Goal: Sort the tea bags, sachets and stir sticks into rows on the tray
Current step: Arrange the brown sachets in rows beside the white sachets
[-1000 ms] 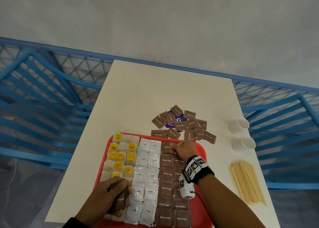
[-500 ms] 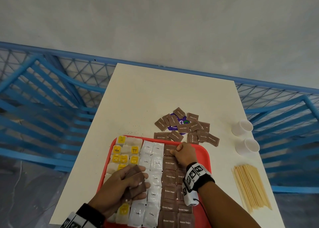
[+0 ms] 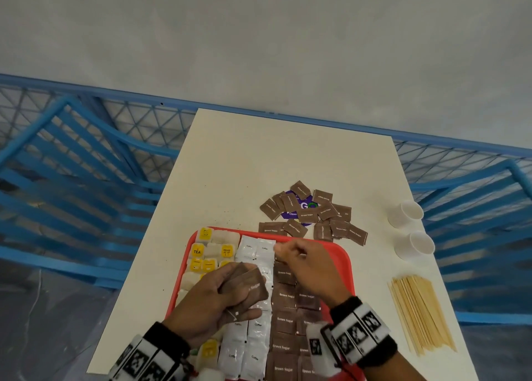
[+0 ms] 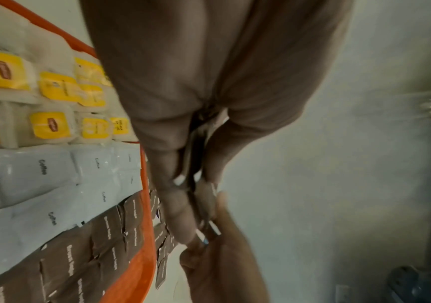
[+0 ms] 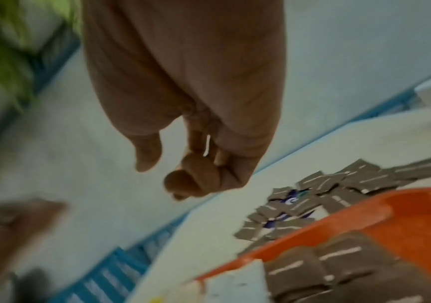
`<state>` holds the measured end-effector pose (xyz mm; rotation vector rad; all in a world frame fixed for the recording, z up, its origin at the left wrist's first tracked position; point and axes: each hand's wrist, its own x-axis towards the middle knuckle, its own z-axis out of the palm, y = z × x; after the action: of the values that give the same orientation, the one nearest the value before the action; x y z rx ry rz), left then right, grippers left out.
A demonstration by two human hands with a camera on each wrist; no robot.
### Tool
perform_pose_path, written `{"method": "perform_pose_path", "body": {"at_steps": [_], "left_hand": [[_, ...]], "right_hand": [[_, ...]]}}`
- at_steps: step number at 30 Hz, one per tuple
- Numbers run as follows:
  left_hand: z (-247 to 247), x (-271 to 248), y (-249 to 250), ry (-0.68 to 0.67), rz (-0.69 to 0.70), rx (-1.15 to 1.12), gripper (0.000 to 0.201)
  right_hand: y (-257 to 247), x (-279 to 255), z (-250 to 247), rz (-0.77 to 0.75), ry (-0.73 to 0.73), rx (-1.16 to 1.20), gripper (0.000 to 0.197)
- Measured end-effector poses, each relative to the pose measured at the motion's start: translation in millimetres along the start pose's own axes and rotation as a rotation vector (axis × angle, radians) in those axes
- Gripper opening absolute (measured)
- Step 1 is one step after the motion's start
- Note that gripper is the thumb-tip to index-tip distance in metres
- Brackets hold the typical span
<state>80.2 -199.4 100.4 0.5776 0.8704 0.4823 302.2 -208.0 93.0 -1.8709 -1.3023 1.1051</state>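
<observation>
Mostly flat brown sugar sachets (image 3: 283, 295), overlapping.

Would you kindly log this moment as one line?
left hand grips brown sugar sachets | right hand empty above tray

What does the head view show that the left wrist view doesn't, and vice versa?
Head only: the stir sticks bundled on the table right of the tray, two white cups, both wrist bands, and the left hand gripping a stack of brown sugar sachets.
Left wrist only: logos on the yellow tea bag tags and "Coffee" print, close up.
Both: the red tray with tea bag, coffee sachet and brown sugar rows, the loose brown sachets beyond the tray, and the right hand with curled fingers.
</observation>
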Motion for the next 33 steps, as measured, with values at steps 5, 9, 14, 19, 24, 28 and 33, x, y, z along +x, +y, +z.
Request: {"method": "perform_pose_path", "body": {"at_steps": [5, 9, 14, 19, 24, 28, 33], "left_hand": [[33, 8, 6, 0.070, 0.101, 0.328, 0.025], [47, 11, 5, 0.105, 0.203, 0.512, 0.016], [52, 13, 2, 0.069, 0.204, 0.519, 0.017], [52, 10, 3, -0.047, 0.133, 0.552, 0.022], [49, 8, 4, -0.106, 0.079, 0.569, 0.024], [50, 10, -1, -0.062, 0.095, 0.596, 0.026], [43, 12, -12, 0.069, 0.102, 0.613, 0.023]], "right_hand": [[-18, -48, -9, -0.081, -0.165, 0.118, 0.013], [-4, -58, -15, -0.012, 0.018, 0.169, 0.028], [7, -74, -18, -0.003, 0.157, 0.172, 0.030], [8, -82, -26, -0.015, 0.101, 0.381, 0.025], [17, -86, -22, 0.100, -0.034, 0.620, 0.030], [24, -90, -20, 0.129, -0.045, 0.619, 0.036], [42, -69, -21, 0.180, 0.016, 0.510, 0.015]]}}
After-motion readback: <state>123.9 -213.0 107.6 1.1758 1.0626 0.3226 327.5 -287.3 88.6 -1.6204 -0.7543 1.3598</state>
